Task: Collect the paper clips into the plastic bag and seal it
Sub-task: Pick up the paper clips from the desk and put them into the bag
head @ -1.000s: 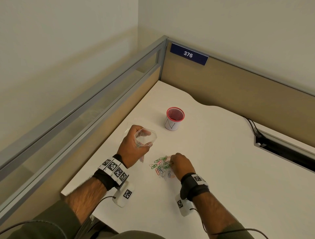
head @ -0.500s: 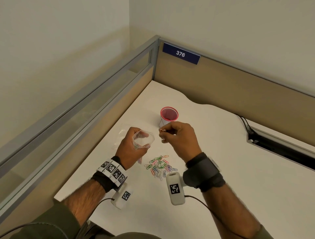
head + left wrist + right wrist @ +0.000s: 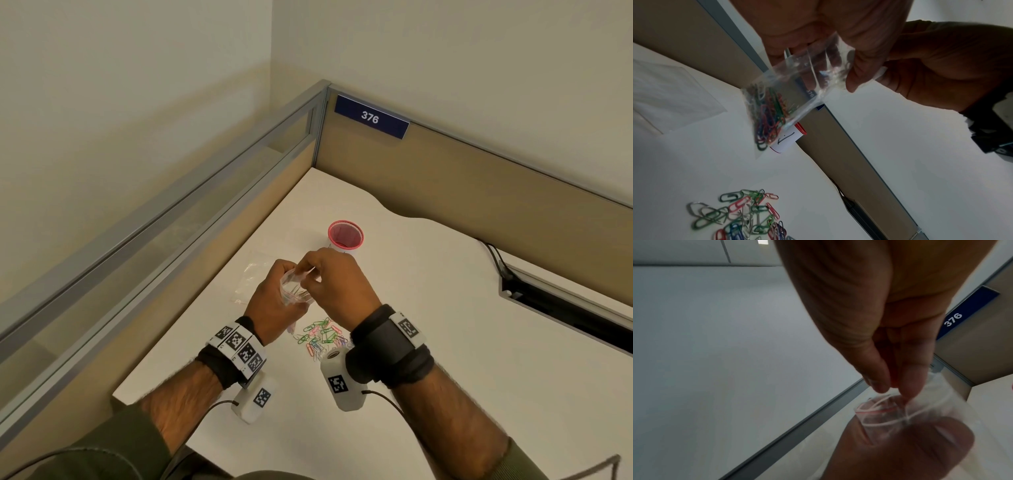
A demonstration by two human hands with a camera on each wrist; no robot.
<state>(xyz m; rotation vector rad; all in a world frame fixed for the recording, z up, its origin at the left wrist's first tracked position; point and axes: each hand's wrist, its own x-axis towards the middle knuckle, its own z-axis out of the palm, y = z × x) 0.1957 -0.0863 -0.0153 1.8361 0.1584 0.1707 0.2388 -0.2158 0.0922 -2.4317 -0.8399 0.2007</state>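
Since half a second ago: right hand (image 3: 337,281) has closed in from beside the bag to its mouth. Desk (image 3: 445,342): bears loose paper clips (image 3: 320,337), heaped near for short reaches. Left hand (image 3: 274,305): fingers curled round plastic bag (image 3: 789,91), held raised, mouth up, so clips inside settle low. Right fingertips (image 3: 908,386): pinched together at the rim; whether they hold a clip cannot be told.

Red-rimmed cup (image 3: 345,235), number plate (image 3: 371,117)
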